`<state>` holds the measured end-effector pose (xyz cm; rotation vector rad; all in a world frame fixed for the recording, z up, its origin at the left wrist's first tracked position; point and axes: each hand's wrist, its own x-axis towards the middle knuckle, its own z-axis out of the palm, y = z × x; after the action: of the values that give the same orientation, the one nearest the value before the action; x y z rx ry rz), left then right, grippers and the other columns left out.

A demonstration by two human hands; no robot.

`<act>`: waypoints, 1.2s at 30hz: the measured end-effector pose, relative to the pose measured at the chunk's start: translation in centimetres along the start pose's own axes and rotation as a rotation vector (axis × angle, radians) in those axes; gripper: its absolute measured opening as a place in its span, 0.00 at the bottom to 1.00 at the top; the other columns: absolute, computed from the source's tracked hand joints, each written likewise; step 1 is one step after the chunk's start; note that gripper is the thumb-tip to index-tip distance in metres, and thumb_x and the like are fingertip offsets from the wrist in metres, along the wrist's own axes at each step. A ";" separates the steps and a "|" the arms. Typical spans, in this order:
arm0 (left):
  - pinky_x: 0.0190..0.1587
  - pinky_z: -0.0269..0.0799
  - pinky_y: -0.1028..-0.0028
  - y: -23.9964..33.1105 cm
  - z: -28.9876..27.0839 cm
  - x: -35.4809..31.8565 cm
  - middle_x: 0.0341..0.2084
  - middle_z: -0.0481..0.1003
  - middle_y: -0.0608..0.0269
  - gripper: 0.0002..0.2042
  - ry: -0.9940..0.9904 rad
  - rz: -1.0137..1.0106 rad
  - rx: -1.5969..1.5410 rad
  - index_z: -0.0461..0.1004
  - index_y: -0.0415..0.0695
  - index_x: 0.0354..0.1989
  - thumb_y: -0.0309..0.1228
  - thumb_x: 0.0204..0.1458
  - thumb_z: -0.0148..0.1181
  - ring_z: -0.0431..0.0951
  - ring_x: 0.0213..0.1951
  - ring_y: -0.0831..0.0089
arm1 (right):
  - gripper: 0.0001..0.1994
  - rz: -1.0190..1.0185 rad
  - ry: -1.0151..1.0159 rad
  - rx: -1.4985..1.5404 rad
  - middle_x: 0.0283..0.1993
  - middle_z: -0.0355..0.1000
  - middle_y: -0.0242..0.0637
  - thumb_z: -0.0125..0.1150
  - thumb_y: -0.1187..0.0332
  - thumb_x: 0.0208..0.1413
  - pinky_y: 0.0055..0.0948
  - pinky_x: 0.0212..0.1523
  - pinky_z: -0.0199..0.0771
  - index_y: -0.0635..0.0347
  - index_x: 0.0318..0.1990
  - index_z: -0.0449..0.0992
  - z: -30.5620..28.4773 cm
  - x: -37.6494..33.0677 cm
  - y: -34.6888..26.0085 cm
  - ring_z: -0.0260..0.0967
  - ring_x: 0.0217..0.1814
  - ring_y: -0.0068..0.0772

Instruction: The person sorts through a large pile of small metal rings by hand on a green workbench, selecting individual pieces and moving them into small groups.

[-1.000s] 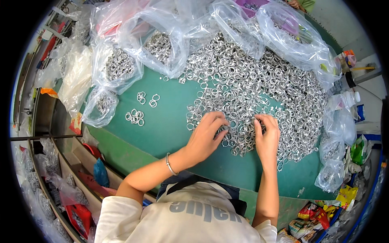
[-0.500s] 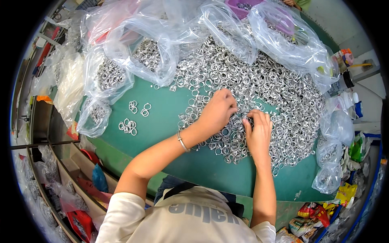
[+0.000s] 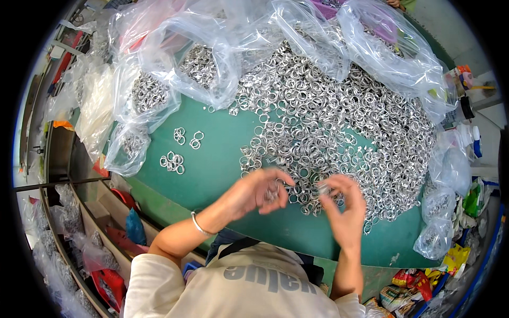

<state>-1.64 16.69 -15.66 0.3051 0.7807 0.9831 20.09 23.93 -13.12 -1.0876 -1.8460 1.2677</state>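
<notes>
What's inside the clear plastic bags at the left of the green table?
The clear plastic bags hold silver metal rings, the same kind as the loose pile on the green table. Folded, glaring plastic hides how full each bag is and whether anything else lies inside.

Bare green tabletop [image 3: 222,164] open left; ring pile [image 3: 328,127], bags [image 3: 175,58] block ahead.
</notes>
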 end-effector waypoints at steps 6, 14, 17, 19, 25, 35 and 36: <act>0.19 0.64 0.78 -3.8 0.9 -1.2 0.21 0.75 0.58 0.20 0.156 -0.144 -0.053 0.75 0.41 0.25 0.45 0.60 0.51 0.73 0.22 0.74 | 0.10 -0.245 -0.037 -0.312 0.36 0.72 0.36 0.69 0.72 0.45 0.35 0.41 0.64 0.61 0.34 0.75 3.5 0.0 0.2 0.66 0.38 0.38; 0.23 0.66 0.80 -2.9 3.0 -2.3 0.30 0.75 0.63 0.05 0.410 0.330 0.595 0.75 0.36 0.36 0.25 0.57 0.55 0.70 0.20 0.78 | 0.07 -0.309 0.083 -0.762 0.35 0.66 0.32 0.67 0.69 0.45 0.37 0.42 0.55 0.59 0.30 0.75 7.2 1.8 1.7 0.61 0.40 0.37; 0.25 0.66 0.81 -2.3 0.9 -1.5 0.32 0.73 0.68 0.11 0.531 0.654 1.162 0.71 0.35 0.47 0.19 0.55 0.53 0.68 0.20 0.79 | 0.05 -0.279 0.106 -0.633 0.34 0.68 0.34 0.66 0.73 0.44 0.36 0.41 0.59 0.59 0.29 0.76 5.6 1.0 0.4 0.63 0.39 0.37; 0.20 0.59 0.80 -2.4 1.0 -1.3 0.29 0.72 0.65 0.13 0.387 0.355 0.612 0.72 0.38 0.48 0.33 0.61 0.50 0.63 0.18 0.80 | 0.05 -0.265 0.068 -0.389 0.33 0.69 0.35 0.66 0.76 0.44 0.35 0.40 0.61 0.60 0.29 0.76 4.6 0.1 0.0 0.65 0.37 0.38; 0.16 0.58 0.78 -3.3 0.5 -0.9 0.23 0.75 0.60 0.24 0.043 -0.165 -0.189 0.75 0.41 0.22 0.48 0.61 0.49 0.68 0.18 0.78 | 0.09 -0.184 -0.079 -0.246 0.42 0.72 0.40 0.63 0.76 0.49 0.35 0.49 0.65 0.63 0.40 0.77 4.0 1.5 0.8 0.67 0.48 0.42; 0.25 0.64 0.82 -1.7 0.9 -1.8 0.36 0.76 0.67 0.12 0.221 0.236 0.609 0.73 0.41 0.46 0.21 0.54 0.50 0.68 0.23 0.85 | 0.19 -0.308 -0.264 -0.807 0.56 0.65 0.39 0.64 0.67 0.50 0.48 0.59 0.56 0.57 0.51 0.73 4.0 2.0 1.4 0.56 0.65 0.48; 0.25 0.64 0.81 -1.9 0.4 -1.9 0.36 0.76 0.66 0.12 0.259 0.295 0.681 0.73 0.40 0.46 0.20 0.53 0.50 0.67 0.23 0.86 | 0.18 -0.318 -0.304 -0.803 0.56 0.65 0.39 0.64 0.67 0.50 0.48 0.59 0.56 0.57 0.50 0.74 3.5 1.3 1.3 0.55 0.65 0.47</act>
<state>-0.80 14.13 -15.60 0.9135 1.3289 1.0173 16.89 23.86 -15.42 -0.9379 -2.7457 0.5097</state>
